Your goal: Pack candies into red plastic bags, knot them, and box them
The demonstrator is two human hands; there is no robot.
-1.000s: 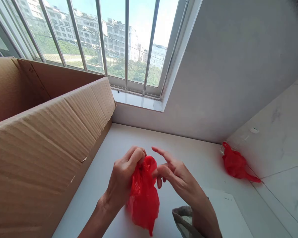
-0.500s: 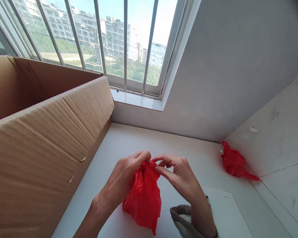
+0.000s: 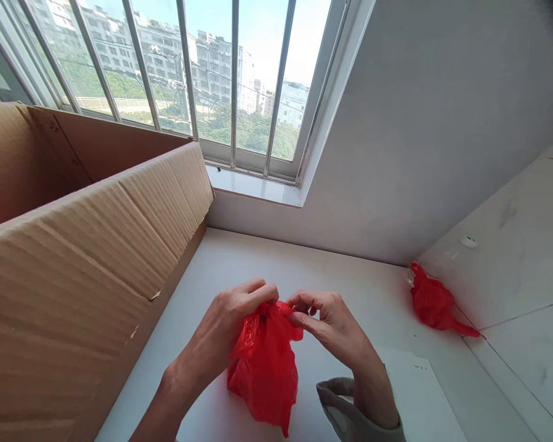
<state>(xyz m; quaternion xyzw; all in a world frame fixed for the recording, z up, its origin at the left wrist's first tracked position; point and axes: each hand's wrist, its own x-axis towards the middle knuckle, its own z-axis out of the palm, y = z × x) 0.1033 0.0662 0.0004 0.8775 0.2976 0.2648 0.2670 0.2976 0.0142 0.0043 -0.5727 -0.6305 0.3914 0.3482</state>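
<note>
Over white tabletop [image 3: 239,258], left hand [image 3: 233,316] clamped on gathered neck of red plastic bag [image 3: 265,374]; right hand [image 3: 334,322] pinching its top edge. Bag below hands; whether touching tabletop, cannot tell. Cardboard box [image 3: 96,264] at left; second red bag [image 3: 432,301] by tiled wall [image 3: 516,258].

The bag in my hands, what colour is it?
The bag is plain red, best seen in the current head view.
</note>
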